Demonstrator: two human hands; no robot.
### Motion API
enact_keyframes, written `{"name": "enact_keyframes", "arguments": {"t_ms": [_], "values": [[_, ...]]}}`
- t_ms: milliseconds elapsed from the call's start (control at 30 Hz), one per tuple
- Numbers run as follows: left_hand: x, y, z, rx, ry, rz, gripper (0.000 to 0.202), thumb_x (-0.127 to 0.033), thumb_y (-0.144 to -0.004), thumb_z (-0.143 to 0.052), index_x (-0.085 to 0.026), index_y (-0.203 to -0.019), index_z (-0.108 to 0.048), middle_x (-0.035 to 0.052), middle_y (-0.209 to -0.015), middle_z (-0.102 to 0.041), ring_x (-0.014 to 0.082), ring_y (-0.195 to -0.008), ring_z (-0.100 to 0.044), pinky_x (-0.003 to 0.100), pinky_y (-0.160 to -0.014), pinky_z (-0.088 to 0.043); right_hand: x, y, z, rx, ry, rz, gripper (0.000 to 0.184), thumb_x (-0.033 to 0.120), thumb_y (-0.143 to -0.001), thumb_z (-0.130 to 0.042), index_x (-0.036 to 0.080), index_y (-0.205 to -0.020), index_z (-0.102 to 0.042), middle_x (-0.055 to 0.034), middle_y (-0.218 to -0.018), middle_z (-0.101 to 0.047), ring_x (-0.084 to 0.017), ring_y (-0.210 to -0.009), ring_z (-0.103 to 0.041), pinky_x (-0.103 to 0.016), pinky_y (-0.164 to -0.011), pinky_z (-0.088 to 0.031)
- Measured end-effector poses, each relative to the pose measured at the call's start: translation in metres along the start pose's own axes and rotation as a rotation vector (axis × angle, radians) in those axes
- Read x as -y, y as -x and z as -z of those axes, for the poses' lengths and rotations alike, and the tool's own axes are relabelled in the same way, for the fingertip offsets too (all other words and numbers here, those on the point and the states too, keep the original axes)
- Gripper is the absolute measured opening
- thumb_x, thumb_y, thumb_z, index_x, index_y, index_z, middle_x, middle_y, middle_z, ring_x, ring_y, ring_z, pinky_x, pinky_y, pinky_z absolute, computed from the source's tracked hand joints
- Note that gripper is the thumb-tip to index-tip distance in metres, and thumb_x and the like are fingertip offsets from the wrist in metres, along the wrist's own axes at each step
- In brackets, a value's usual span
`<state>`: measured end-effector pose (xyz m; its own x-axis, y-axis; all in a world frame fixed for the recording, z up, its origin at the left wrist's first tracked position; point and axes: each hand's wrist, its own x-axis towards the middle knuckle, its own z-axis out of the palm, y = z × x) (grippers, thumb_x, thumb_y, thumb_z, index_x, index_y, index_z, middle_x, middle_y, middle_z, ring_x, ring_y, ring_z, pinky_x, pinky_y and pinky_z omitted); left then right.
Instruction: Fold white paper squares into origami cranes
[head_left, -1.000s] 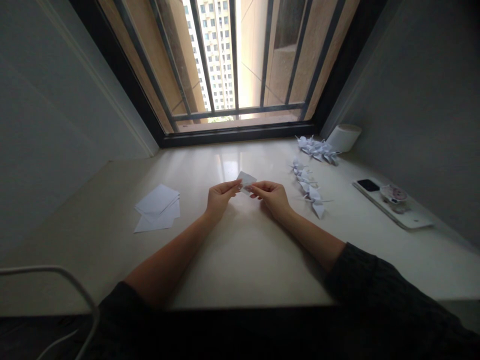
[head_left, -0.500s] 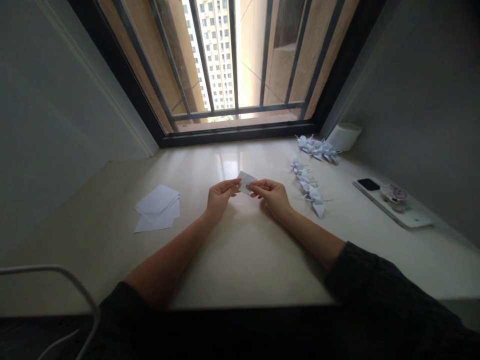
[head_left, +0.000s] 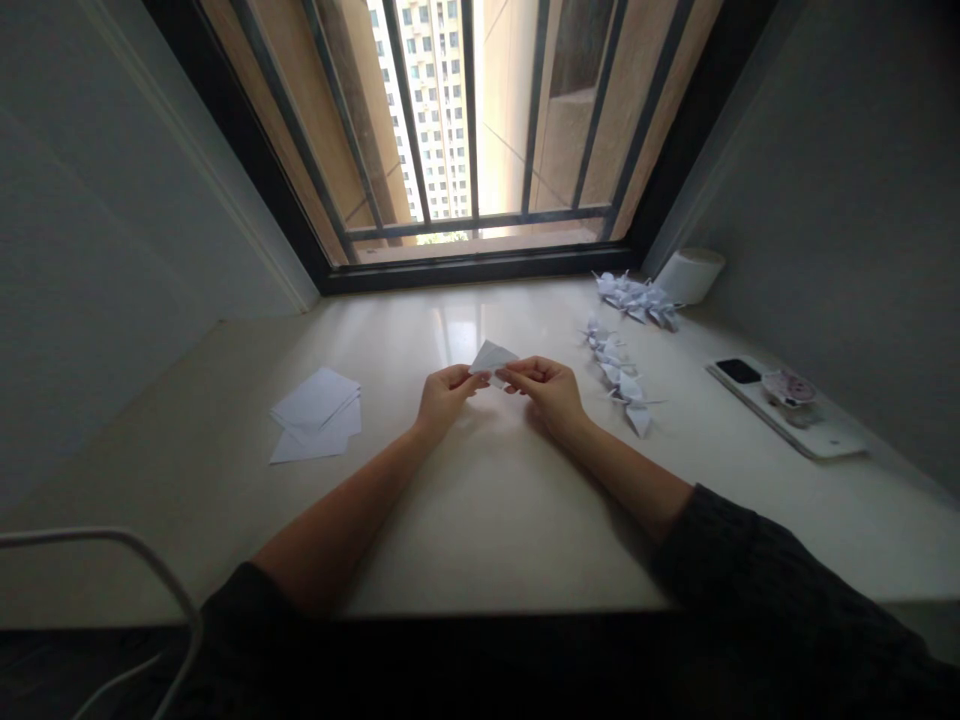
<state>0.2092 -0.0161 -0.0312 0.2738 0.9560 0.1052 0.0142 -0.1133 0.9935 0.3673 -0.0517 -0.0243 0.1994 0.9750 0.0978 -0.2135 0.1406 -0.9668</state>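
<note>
Between my two hands is a small folded piece of white paper [head_left: 491, 354], held up over the white sill with one corner pointing toward the window. My left hand [head_left: 448, 393] pinches its left lower edge between thumb and fingers. On the other side, my right hand [head_left: 549, 388] grips the right edge, its thumb and index fingertip pressed on the paper. The fingertips cover part of the folds. To the right of my right hand lies a row of folded paper cranes [head_left: 616, 372]. Loose white paper sheets [head_left: 315, 410] are stacked unevenly to my left.
A second cluster of paper cranes [head_left: 637, 298] sits near the window by a white roll [head_left: 691, 276]. A phone [head_left: 787, 408] with a round grip lies along the right wall. A white cable [head_left: 112, 537] curves in at lower left. Window bars [head_left: 474, 150] rise ahead.
My left hand has shifted slightly to the right and down along the paper's edge. More of the paper's upper left face shows now. Both hands still hold it.
</note>
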Motion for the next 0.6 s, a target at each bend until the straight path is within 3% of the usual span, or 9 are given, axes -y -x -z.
{"name": "enact_keyframes", "arguments": {"t_ms": [600], "values": [[-0.0059, 0.0028, 0.0008, 0.016, -0.054, 0.019, 0.037, -0.05, -0.072, -0.063, -0.015, -0.077, -0.071, 0.0091, -0.079, -0.072, 0.0208, -0.079, -0.066, 0.029, -0.068, -0.046, 0.0025, -0.0041, 0.0039, 0.005, 0.047, 0.009, 0.029, 0.038, -0.053, -0.08, 0.017, -0.07, -0.068, -0.0023, -0.062, -0.068, -0.013, -0.053, -0.059, -0.027, -0.055, -0.046]]}}
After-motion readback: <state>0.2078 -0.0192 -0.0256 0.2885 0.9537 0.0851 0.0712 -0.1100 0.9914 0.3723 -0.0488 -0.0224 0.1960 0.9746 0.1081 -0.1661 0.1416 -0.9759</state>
